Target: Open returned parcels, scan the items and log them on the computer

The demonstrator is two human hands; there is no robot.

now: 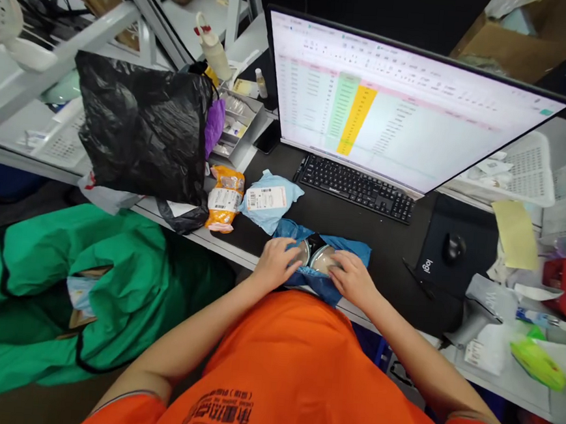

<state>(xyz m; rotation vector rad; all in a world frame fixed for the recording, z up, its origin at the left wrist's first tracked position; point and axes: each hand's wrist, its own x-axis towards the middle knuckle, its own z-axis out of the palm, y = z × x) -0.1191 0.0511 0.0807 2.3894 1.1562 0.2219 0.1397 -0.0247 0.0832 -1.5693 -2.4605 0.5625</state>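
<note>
The monitor [408,111] text is too blurred to read — both hands [315,270] partly cover the blue parcel [321,283].

Parcel-packing desk in a storeroom

Spreadsheet monitor [408,111], keyboard [356,186], labelled parcels [268,201], metal shelving [132,11], cardboard boxes [516,44].

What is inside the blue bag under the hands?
Inside the open blue bag, two rounded, shiny pale things show between the left hand and right hand. The hands and bag cover the rest, so I cannot tell what they are.
</note>
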